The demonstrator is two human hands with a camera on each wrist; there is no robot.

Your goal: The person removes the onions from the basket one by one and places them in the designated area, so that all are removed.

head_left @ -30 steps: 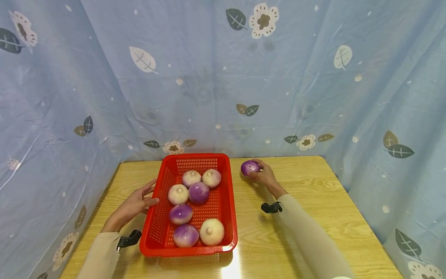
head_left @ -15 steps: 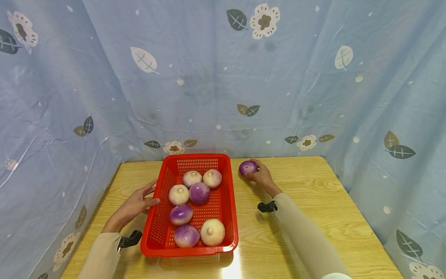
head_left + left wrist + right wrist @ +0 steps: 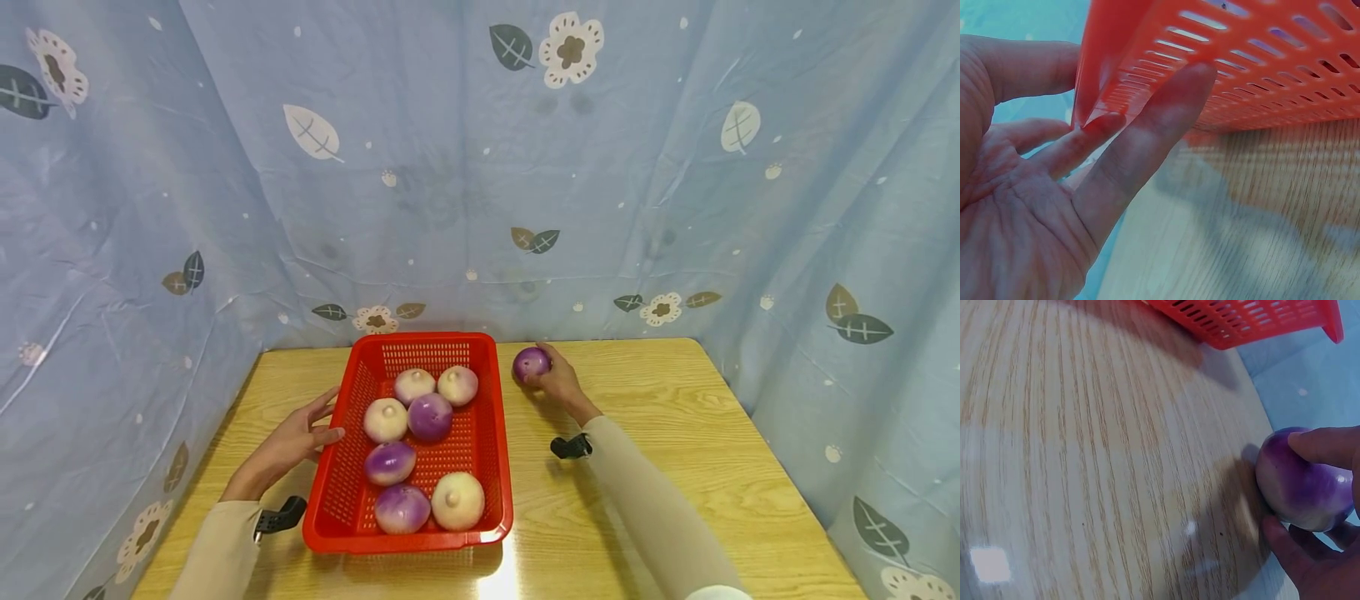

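Note:
My right hand grips a purple-and-white turnip just right of the basket, near the table's far edge. In the right wrist view, thumb and fingers are around the turnip, which sits low at the wood surface. The red plastic basket holds several more turnips, among them a pale one and a deep purple one. At the basket's left side, my left hand holds the rim. Its thumb lies over the rim, while fingers touch the slotted outer wall.
Blue curtains with leaf and flower prints hang behind the wooden table and along both sides. Black wrist cameras stick out under the left sleeve and the right sleeve.
My right hand has shifted slightly left toward the basket with the turnip, which has turned a little in its grip. The left hand and the basket stay in place.

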